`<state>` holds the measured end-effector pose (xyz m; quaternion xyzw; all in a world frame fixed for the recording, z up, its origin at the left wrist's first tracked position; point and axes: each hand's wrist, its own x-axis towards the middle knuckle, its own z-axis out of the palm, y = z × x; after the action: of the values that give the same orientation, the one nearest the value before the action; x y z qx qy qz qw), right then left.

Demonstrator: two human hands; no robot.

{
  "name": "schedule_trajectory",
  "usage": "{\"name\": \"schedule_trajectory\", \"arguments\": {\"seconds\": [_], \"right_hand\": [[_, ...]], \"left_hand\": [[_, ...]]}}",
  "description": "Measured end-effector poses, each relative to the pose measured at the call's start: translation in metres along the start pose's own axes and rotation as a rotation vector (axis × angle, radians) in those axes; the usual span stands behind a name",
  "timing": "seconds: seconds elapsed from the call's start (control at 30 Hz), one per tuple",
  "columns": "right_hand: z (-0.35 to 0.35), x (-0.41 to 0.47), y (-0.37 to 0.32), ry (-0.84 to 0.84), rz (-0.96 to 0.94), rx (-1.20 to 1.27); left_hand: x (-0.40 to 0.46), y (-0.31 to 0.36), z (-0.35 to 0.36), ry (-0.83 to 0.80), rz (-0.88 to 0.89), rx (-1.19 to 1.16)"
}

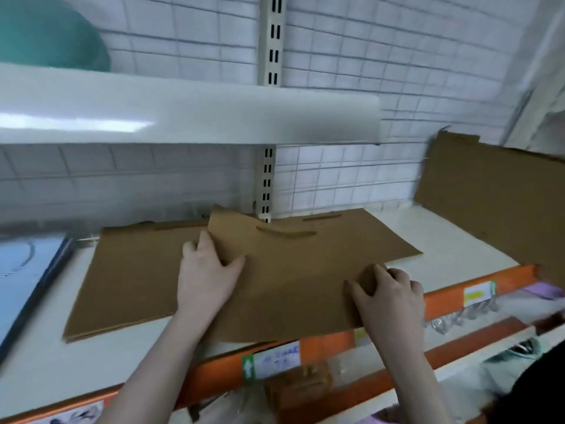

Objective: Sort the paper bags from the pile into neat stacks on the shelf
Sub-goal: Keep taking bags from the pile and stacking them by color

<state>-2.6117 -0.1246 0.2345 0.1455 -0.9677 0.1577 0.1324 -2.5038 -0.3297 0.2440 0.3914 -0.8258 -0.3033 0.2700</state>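
Note:
A flat brown paper bag [293, 270] with a slot handle lies tilted across the white shelf [434, 240], its near edge hanging over the orange shelf front. Under its left part lies a flat stack of brown bags [128, 276]. My left hand [208, 276] grips the top bag's left edge, thumb on top. My right hand [388, 298] holds the bag's near right part, fingers curled over a raised fold. More brown bags [489, 203] lean against the wall at the right.
A white upper shelf [183, 114] juts out above, with a teal object [46, 35] on it. A blue-edged flat item [27, 270] lies at the left. Orange shelf edges [452, 295] with price labels and packed goods sit below.

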Motion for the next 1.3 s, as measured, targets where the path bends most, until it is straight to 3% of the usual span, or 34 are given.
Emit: {"name": "schedule_trajectory", "arguments": {"seconds": [0.3,0.5,1.3], "right_hand": [[0.01,0.123,0.108,-0.112,-0.171,0.022],[0.019,0.176,0.148,-0.15,-0.196,0.088],[0.076,0.238,0.122,-0.283,-0.288,0.066]], "left_hand": [[-0.014,0.077,0.119,0.141,-0.153,0.141],[-0.006,0.114,0.16,0.165,-0.175,0.235],[0.057,0.101,0.198,0.065,-0.271,0.361]]}}
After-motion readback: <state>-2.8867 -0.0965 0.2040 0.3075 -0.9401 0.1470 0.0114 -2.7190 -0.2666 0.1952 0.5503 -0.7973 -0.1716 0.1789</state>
